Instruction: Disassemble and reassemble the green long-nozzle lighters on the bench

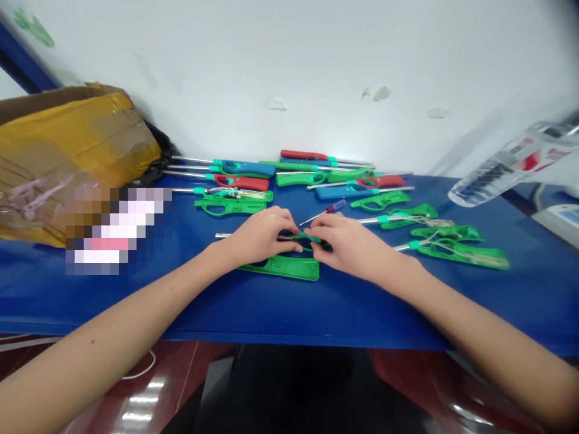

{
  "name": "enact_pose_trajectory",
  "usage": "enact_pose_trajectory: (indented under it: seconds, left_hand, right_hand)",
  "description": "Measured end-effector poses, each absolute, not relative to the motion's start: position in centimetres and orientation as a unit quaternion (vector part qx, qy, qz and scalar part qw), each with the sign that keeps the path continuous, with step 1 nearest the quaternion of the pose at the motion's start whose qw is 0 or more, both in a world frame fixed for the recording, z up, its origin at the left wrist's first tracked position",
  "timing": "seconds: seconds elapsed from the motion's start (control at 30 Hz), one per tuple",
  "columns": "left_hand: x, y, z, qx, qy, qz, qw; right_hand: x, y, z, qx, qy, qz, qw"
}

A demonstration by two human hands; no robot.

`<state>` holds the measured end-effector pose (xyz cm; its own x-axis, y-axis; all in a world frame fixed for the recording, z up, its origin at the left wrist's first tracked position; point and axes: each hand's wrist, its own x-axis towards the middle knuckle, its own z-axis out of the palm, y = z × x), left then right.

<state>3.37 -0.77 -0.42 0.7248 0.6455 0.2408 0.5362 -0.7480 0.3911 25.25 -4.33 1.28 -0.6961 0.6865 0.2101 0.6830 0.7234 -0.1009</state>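
Both hands meet over a green long-nosed gas lighter [309,237] whose metal tube points left. My left hand [271,235] is closed with thumb and fingertips around the tube near the collar. The fingers of my right hand [337,241] pinch the lighter's green body, partly covering it. Just below them lies a loose green handle half [294,267], inner side up. A small screwdriver [333,208] with a purple handle rests beyond my right hand. Opened green lighters [461,250] with wires and inner parts showing lie to the right.
Red, blue and green lighters [246,169] lie in rows along the wall on the blue table [289,319]. A taped cardboard box [67,163] stands at the left. On the right are a clear plastic bottle [511,163] and a white device [561,220] with a display.
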Motion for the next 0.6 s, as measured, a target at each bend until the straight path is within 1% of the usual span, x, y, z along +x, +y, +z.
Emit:
enact_pose_trajectory:
  seconds: [0.13, 0.23, 0.43, 0.6]
  left_hand:
    - [3.1, -0.8, -0.2, 0.918, 0.307, 0.190, 0.164]
    - [3.0, -0.9, -0.1, 0.919, 0.299, 0.197, 0.164]
    - [3.2, -1.2, 0.4, 0.918, 0.306, 0.200, 0.153]
    - [4.1, -1.4, 0.5, 0.913, 0.291, 0.248, 0.143]
  right_hand:
    - [26.1, -4.4, 1.2, -0.333, -0.930, 0.020, 0.151]
    - [26.8, -4.5, 1.5, -0.325, -0.934, 0.031, 0.147]
    - [29.0, -3.9, 2.2, -0.355, -0.918, 0.041, 0.174]
    - [29.7, -3.4, 2.2, -0.373, -0.911, 0.077, 0.156]
